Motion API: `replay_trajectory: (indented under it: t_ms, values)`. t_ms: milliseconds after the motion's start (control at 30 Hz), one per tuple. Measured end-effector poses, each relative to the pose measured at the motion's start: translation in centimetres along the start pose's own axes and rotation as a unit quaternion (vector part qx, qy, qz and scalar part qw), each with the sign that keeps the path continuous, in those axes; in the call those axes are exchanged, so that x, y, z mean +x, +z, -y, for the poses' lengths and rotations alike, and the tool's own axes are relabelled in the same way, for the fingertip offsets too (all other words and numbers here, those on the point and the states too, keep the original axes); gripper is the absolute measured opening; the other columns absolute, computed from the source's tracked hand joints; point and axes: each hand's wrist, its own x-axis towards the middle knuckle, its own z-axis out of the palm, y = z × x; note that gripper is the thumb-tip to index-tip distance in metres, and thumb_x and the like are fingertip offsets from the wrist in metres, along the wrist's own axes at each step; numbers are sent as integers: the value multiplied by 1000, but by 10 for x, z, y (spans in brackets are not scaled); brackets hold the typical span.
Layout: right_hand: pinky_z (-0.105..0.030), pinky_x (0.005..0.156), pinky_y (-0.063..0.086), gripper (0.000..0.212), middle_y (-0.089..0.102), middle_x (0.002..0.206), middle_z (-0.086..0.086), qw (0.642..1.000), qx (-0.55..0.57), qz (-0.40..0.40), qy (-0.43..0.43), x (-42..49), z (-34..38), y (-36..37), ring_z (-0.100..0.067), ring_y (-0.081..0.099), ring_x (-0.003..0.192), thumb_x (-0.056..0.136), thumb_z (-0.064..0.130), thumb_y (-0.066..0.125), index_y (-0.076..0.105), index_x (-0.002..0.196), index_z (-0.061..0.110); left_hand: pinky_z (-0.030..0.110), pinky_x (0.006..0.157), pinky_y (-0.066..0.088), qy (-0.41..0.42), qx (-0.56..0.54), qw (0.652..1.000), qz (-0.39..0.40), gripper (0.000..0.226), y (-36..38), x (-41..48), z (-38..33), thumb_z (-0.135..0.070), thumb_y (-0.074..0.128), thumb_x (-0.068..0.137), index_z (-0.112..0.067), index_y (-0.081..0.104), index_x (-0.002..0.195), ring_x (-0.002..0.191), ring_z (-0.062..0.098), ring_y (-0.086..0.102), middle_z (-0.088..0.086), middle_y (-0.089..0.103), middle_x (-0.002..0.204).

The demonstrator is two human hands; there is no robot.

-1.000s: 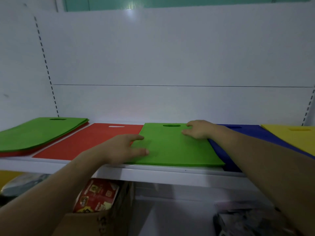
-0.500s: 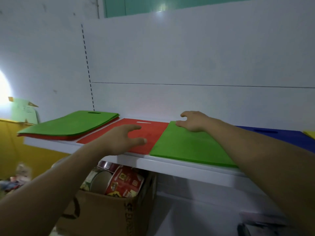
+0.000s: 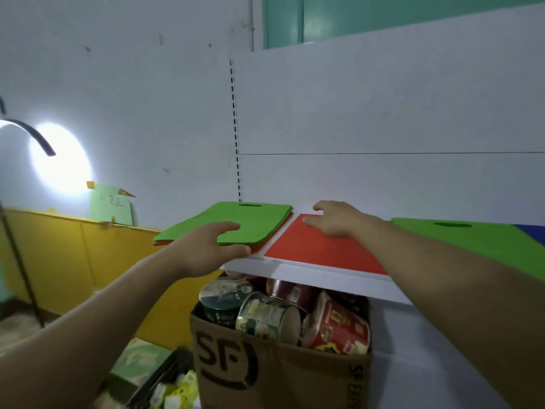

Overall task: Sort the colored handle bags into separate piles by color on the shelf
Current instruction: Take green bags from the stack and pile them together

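**Location of parts.** The red bag (image 3: 318, 249) lies flat on the shelf (image 3: 309, 274) and serves as the reference. Just left of the red bag sits a mixed stack (image 3: 253, 221): green layers on top, a red edge showing beneath. To the right of the red bag lies a single green bag (image 3: 477, 240); the forearm hides where the two meet. A blue bag (image 3: 532, 230) shows farther right. Below the red bag stands a cardboard box (image 3: 280, 373) of tins and cups, which is not part of the task.

**Hand state.** The right hand (image 3: 339, 221) rests its loosely bent fingertips on the far left corner of the red bag and clasps nothing. The left hand (image 3: 206, 249) is spread at the near corner of the mixed stack, thumb over the green top and fingers along the front edge. It is not closed; whether it touches the stack cannot be told.

**Handling.** The bags appear thin, light and limp, probably a felt-like fabric (edges lie flat with no curl). Expect a single layer to sag when lifted and neighbouring layers to cling or drag along.

**Where to take hold.** Pinch one layer at a free corner, or hook fingers through the handle slot (image 3: 452, 224). Hold the remaining layers down with the other hand while peeling.
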Motion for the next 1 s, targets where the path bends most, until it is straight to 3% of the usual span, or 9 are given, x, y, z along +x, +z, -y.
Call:
replay_trajectory:
  t_ms: [167,433,667,900,1000]
  values:
    - [-31,104,34,63,40,148,-9,1000,-11,10,-8,19,51,26,-27,39,133,94,53,47,38,143,15,34,100,38,-14,-3,1000,3,66,-22,2,53,-49,61,84,-26,39,142,126,22,45,1,40,147]
    - [-32,108,30,70,31,153,-10,999,-40,30,7,82,76,49,-27,33,138,94,54,44,31,147,11,34,103,32,-28,-15,999,-4,65,-31,52,111,-52,61,83,-28,41,140,133,22,38,2,37,149]
    - [-33,100,40,71,45,141,-16,996,-67,52,40,157,73,69,-31,45,126,93,58,42,41,138,3,33,104,31,-44,16,999,5,62,-34,123,144,-53,61,82,-30,45,138,133,22,37,2,41,147]
    - [-33,96,39,73,44,139,-20,989,-99,65,84,197,70,83,-34,46,123,94,61,36,44,135,1,31,107,27,-48,25,996,65,59,-34,172,170,-49,57,87,-29,41,140,136,19,33,0,35,150]
    - [-31,88,40,68,52,131,-18,987,-106,73,97,202,71,85,-32,52,116,94,58,39,54,125,0,27,109,23,-38,61,990,120,63,-33,184,178,-45,57,89,-25,35,144,139,18,29,0,29,153]
